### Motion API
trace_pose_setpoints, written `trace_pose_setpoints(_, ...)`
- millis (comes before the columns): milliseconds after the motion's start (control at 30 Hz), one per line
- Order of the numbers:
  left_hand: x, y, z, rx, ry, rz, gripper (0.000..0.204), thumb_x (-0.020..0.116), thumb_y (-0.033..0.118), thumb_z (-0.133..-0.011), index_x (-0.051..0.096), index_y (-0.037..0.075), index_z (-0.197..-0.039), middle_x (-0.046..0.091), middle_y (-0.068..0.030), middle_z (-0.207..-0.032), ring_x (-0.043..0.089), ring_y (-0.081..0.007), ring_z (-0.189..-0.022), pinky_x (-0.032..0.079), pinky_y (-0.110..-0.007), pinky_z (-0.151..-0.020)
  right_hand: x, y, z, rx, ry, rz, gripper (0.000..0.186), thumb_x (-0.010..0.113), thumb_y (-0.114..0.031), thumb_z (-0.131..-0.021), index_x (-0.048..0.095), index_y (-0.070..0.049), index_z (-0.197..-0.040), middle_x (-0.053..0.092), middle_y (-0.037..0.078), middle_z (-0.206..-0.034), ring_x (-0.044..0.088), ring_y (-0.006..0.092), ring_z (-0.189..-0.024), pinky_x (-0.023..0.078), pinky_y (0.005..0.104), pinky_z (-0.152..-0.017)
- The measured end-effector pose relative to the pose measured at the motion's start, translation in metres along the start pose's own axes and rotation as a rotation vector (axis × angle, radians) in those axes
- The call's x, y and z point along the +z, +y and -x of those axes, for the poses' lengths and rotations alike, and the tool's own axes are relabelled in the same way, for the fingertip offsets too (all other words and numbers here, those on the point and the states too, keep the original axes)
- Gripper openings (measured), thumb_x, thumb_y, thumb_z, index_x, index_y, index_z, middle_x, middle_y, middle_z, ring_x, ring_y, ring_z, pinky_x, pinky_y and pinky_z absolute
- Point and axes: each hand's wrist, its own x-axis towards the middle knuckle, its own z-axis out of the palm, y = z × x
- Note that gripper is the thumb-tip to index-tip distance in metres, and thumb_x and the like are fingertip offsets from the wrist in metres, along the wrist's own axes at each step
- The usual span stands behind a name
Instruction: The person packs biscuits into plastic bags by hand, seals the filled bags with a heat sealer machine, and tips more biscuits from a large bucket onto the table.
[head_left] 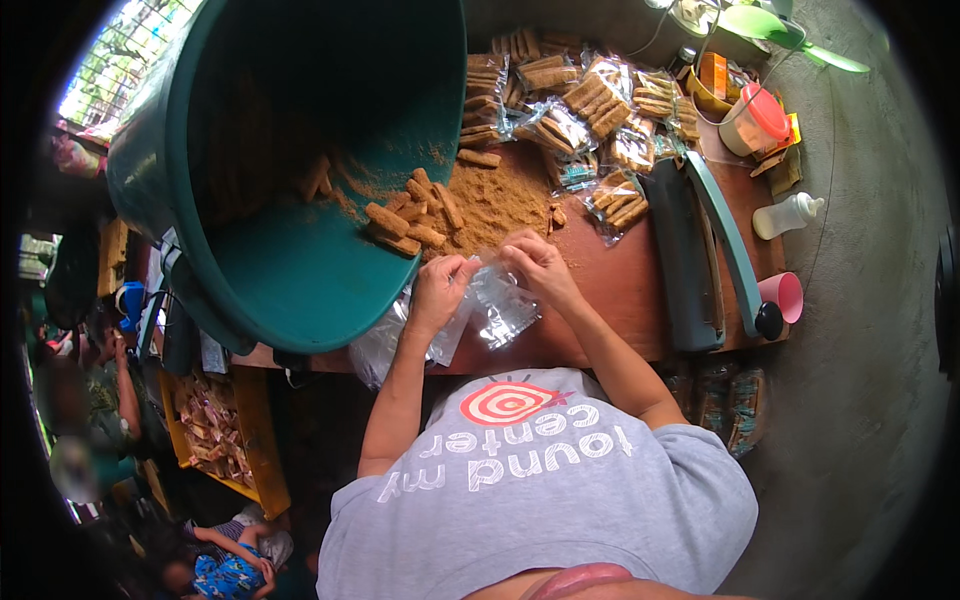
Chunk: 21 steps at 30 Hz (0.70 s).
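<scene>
Close to the table's near edge, a clear plastic bag (500, 308) hangs between my two hands. My left hand (441, 290) pinches it at its upper left, fingers pressed together. At the upper right of the bag, my right hand (543, 268) is closed on it too. More loose clear bags (378, 345) lie under my left wrist. Just beyond my hands are brown crumb-coated sticks (425, 212) at the lip of a tilted green tub (290, 285), beside a heap of brown crumbs (495, 205).
Filled bags of sticks (598, 100) pile up at the back. A long-armed bag sealer (722, 240) stands right, near a baby bottle (788, 215), pink cup (782, 295) and red-lidded container (755, 120). Lower left, a yellow crate (262, 440) holds wrapped pieces; other people are beyond.
</scene>
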Motion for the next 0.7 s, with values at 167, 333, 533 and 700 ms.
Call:
trace_pose_setpoints(167, 0.000, 0.003, -0.005, -0.053, -0.097, 0.696, 0.029, 0.055, 0.025, -0.091, 0.061, 0.001, -0.076, 0.060, -0.0039, -0.081, 0.053, -0.0116, -0.075, 0.041, -0.025, -0.074, -0.003, -0.023, 0.003, 0.325, -0.228, -0.639, 0.027, 0.053, -0.030, -0.093, 0.055, -0.008, -0.077, 0.049, -0.005, -0.068, 0.042, 0.0037, -0.062, 0.034, 0.0201, -0.056)
trace_pose_setpoints(333, -0.020, -0.001, 0.001, -0.351, -0.593, 0.902, 0.030, 0.057, 0.030, -0.090, 0.067, 0.004, -0.079, 0.066, -0.0036, -0.078, 0.057, -0.0069, -0.074, 0.045, -0.023, -0.066, -0.014, -0.052, -0.020, 0.206, -0.353, -0.201, 0.029, 0.055, -0.033, -0.091, 0.060, -0.006, -0.081, 0.048, -0.004, -0.068, 0.040, 0.0037, -0.065, 0.033, 0.0213, -0.057)
trace_pose_setpoints(533, -0.019, 0.000, 0.032, -0.159, -0.487, 0.492, 0.012, 0.062, 0.000, -0.079, 0.067, -0.001, -0.090, 0.067, -0.0041, -0.082, 0.061, -0.0081, -0.074, 0.049, -0.023, -0.066, 0.051, -0.071, -0.072, -0.311, -0.368, 0.721, 0.054, 0.065, -0.046, -0.079, 0.055, -0.009, -0.117, 0.054, 0.012, -0.111, 0.050, 0.0288, -0.102, 0.042, 0.0422, -0.085)
trace_pose_setpoints(700, -0.029, 0.005, 0.042, -0.119, -0.455, 0.302, 0.017, 0.060, -0.004, -0.072, 0.066, 0.000, -0.087, 0.065, -0.0110, -0.085, 0.062, -0.0146, -0.067, 0.048, -0.026, -0.060, 0.118, -0.011, -0.098, -0.361, -0.084, 1.057, 0.080, 0.072, -0.054, -0.063, 0.046, -0.015, -0.127, 0.040, 0.016, -0.128, 0.040, 0.0397, -0.115, 0.037, 0.0537, -0.089)
